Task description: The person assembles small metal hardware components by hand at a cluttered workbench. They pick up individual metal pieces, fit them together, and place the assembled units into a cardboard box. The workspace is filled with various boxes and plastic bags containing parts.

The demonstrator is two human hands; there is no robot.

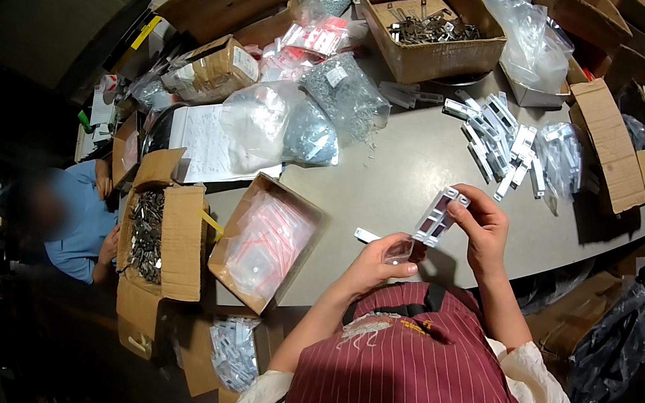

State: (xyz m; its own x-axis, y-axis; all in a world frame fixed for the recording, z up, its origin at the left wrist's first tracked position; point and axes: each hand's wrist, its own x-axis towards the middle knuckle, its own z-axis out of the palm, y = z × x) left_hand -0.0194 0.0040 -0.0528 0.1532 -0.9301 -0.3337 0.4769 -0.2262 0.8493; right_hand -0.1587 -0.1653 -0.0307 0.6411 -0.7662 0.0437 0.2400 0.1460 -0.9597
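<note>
My right hand (483, 230) pinches a pair of slim, light grey rectangular parts (434, 217) with dark inner faces, held side by side and tilted over the table's near edge. Close below them, my left hand (377, 265) grips a small clear plastic bag (398, 253) between thumb and fingers. The lower end of the parts is near the bag; whether they touch I cannot tell. A small white piece (366, 235) lies on the table just beyond my left hand. Farther off is a loose pile of similar slim parts (490, 132).
Left of my hands stands a carton of clear, red-striped bags (267, 248), beside a carton of dark metal pieces (146, 235). Another carton of metal parts (427, 26) stands at the back. Filled plastic bags (312, 135) lie on papers. A person in blue (83, 215) is at far left.
</note>
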